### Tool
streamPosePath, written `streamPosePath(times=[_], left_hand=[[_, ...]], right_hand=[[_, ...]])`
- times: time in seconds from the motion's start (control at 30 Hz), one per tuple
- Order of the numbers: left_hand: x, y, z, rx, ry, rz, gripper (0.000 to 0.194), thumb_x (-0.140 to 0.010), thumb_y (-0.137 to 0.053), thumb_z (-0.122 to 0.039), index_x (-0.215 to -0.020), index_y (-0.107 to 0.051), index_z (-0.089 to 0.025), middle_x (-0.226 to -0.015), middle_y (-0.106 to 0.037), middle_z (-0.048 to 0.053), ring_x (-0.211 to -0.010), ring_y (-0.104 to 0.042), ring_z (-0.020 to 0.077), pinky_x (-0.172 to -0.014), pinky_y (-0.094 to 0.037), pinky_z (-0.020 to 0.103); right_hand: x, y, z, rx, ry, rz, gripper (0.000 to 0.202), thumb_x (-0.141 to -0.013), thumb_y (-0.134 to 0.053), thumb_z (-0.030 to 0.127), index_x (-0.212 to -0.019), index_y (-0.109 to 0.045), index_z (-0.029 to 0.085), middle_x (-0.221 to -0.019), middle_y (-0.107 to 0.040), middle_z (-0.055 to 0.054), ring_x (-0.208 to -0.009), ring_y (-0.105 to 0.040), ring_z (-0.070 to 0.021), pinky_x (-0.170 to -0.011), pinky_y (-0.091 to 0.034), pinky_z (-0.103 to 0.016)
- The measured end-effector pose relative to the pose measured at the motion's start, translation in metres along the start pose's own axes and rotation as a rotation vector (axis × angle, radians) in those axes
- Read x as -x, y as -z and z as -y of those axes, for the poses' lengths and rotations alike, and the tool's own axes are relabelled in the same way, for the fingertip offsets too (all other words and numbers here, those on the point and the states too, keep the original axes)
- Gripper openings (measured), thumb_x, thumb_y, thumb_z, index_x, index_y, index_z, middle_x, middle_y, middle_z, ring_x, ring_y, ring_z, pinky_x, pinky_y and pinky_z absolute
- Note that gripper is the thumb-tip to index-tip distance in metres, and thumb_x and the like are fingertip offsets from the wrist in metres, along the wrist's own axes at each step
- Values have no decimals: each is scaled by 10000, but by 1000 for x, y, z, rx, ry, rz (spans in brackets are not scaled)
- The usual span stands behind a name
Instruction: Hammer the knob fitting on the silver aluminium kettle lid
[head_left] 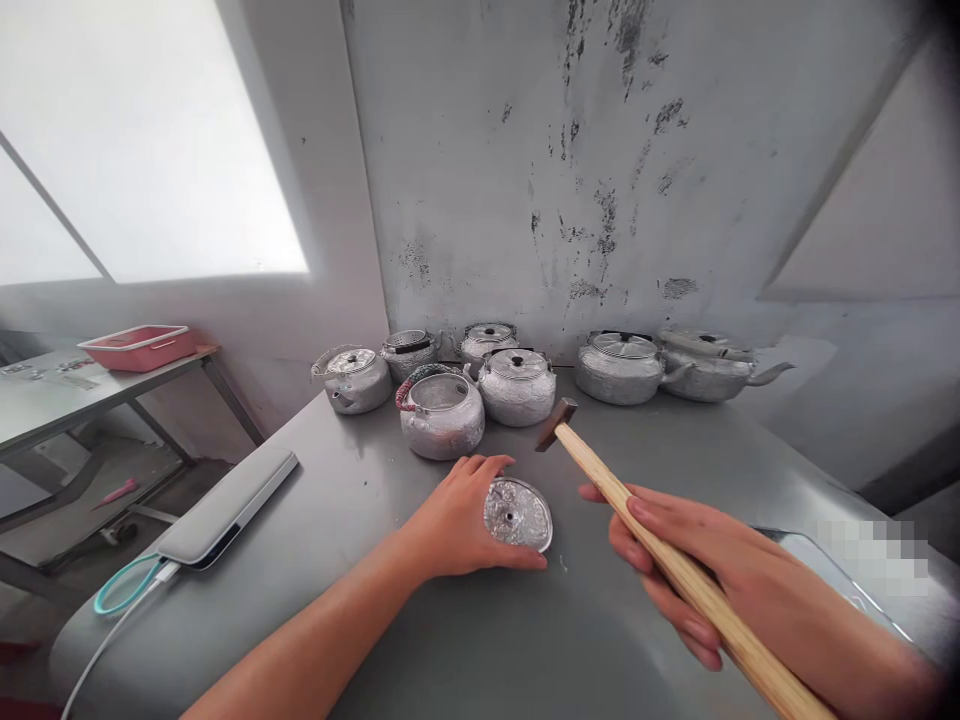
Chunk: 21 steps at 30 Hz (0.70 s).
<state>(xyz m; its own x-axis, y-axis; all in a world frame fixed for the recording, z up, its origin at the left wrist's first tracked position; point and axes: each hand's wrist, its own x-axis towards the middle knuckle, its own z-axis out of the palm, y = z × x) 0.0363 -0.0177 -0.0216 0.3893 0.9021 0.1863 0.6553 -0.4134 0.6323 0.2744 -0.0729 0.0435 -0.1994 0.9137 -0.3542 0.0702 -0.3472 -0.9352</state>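
Observation:
My left hand [469,520] grips a round silver metal lid [521,517] by its edge, thumb at the near side and fingers at the far side. A small dark hole shows in the middle of the lid, which lies on or just over the grey table. My right hand [697,570] is wrapped round the wooden handle of a hammer [596,468]. The hammer's dark brown head is up and to the right of the lid, not touching it. Just beyond my left hand stands an open silver kettle [442,420] with a red and green wrapped handle.
Several lidded kettles [517,390] line the back of the grey table [360,560] by the stained wall. A white power bank [229,505] with a cable lies at left. Beneath my right forearm is a phone-like object [832,575]. A pink basket [139,348] sits on another table.

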Motion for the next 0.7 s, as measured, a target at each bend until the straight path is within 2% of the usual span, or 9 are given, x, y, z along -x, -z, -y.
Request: streamPosePath(times=[0.07, 0.13, 0.27, 0.37, 0.43, 0.5, 0.6, 0.67, 0.7], left_hand=[[0, 0, -1, -17, -3, -7, 1013, -568, -782, -717, -1414, -448, -272, -1329, -531, 96, -1263, -469, 323, -1061, -422, 447], [0, 2, -3, -58, -14, -29, 896, -645, -749, -693, -1379, -485, -253, -1310, -545, 92, -1243, -484, 305, -1055, -426, 434], [3, 8, -16, -255, -41, -137, 419, -840, -656, -461, -1181, -618, -220, -1193, -614, 69, -1119, -551, 256, -990, -458, 407], [16, 7, -38, -421, -45, -96, 215, -925, -527, -328, -1022, -666, -196, -967, -673, 53, -934, -606, 231, -840, -515, 379], [29, 0, -54, -538, -95, 2, 214, -933, -494, -307, -931, -669, -183, -907, -683, 59, -875, -623, 236, -785, -535, 385], [40, -13, -64, -648, -201, 75, 288, -889, -549, -364, -1008, -682, -137, -967, -702, 107, -890, -648, 265, -769, -559, 396], [47, -36, -64, -831, -356, -14, 609, -852, -580, -444, -1252, -613, 13, -1265, -614, 293, -1137, -617, 385, -877, -555, 436], [44, -49, -59, -913, -368, -58, 624, -800, -632, -387, -1265, -618, 29, -1281, -596, 327, -1155, -616, 423, -877, -560, 448], [42, -55, -56, -962, -331, -94, 624, -784, -646, -350, -1265, -617, 47, -1275, -591, 343, -1151, -618, 435, -869, -565, 449]], right_hand=[[-5, -9, -2, -29, 10, -9, 409, -917, -509, 525, -1206, -565, 241, -734, -550, 51, -380, -362, -53, -356, -397, -196], [-9, -15, -8, -42, 6, -42, 415, -926, -493, 528, -1215, -561, 238, -722, -540, 58, -383, -370, -51, -358, -365, -185], [-12, -19, -21, 19, -21, -78, 391, -899, -508, 532, -1159, -582, 249, -707, -559, 54, -410, -436, -73, -387, -372, -189], [-10, -20, -26, 105, -1, -44, 351, -893, -488, 553, -1022, -602, 247, -699, -571, 50, -396, -453, -79, -397, -386, -205], [-10, -19, -30, 182, 33, -4, 353, -903, -473, 570, -887, -590, 238, -683, -557, 52, -390, -444, -74, -398, -381, -207], [-12, -19, -34, 259, 93, 51, 371, -928, -459, 569, -803, -547, 231, -666, -520, 65, -396, -412, -62, -401, -366, -198], [-16, -17, -40, 329, 169, 154, 384, -984, -387, 543, -819, -524, 225, -686, -503, 76, -395, -365, -41, -394, -329, -184], [-19, -16, -40, 341, 173, 194, 383, -1002, -353, 530, -879, -542, 221, -714, -530, 72, -369, -366, -25, -380, -303, -178], [-21, -15, -39, 343, 169, 198, 379, -1000, -359, 533, -917, -554, 219, -714, -540, 72, -350, -370, -18, -369, -285, -175]])
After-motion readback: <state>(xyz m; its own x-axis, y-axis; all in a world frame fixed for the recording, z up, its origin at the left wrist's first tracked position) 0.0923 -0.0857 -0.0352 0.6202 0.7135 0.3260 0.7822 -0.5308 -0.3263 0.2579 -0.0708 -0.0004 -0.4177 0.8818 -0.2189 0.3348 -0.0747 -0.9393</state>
